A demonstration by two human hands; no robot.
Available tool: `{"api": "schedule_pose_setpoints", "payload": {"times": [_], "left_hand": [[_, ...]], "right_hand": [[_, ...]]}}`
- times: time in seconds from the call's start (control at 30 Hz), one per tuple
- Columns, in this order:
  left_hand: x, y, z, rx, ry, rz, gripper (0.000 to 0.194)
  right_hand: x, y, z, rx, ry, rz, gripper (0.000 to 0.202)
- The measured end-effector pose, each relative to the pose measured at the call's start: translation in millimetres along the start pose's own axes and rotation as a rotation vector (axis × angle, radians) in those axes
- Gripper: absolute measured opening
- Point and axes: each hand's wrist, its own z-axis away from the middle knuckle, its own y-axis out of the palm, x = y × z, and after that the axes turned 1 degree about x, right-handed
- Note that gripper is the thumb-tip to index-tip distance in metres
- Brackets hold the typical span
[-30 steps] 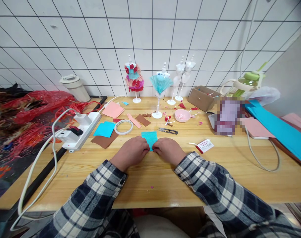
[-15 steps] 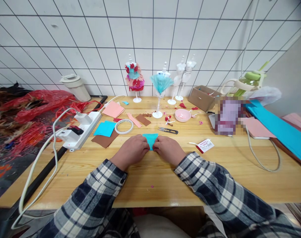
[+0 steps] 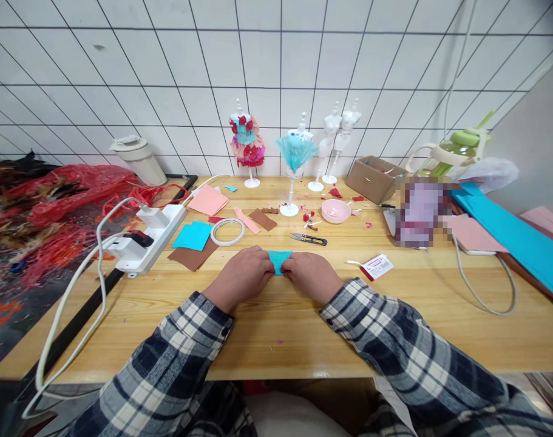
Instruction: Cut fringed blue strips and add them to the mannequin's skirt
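Note:
A small piece of blue crepe paper (image 3: 280,261) lies between my hands at the middle of the table. My left hand (image 3: 246,270) pinches its left side, fingers closed. On the other side my right hand (image 3: 310,273) grips the right edge the same way. Both thumbs are mostly hidden under the curled fingers. Just beyond the paper are thread snips (image 3: 309,239). A roll of white tape (image 3: 227,232) sits to the left, by blue paper squares (image 3: 192,236) and a brown sheet (image 3: 192,258).
Small white mannequins stand along the tiled wall, one in a blue tulle dress (image 3: 296,152), one in a red and pink dress (image 3: 247,142). A pink bowl (image 3: 335,211), a cardboard box (image 3: 374,180) and a labelled packet (image 3: 376,266) are right; a power strip (image 3: 153,240) is left.
The blue paper's upper edge has dropped lower and shifted slightly right, so the piece looks shorter between my fingers. Both hands stay nearly in place.

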Motion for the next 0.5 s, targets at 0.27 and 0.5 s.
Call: {"api": "schedule_pose_setpoints", "payload": {"times": [0.27, 0.5], "left_hand": [[2.2, 3.8, 0.5, 0.020, -0.051, 0.006, 0.019], [3.4, 5.4, 1.5, 0.017, -0.019, 0.029, 0.023]], "right_hand": [[-1.1, -2.5, 0.4, -0.006, 0.021, -0.015, 0.025], [-1.2, -2.0, -1.1, 0.016, 0.055, -0.046, 0.023]]}}
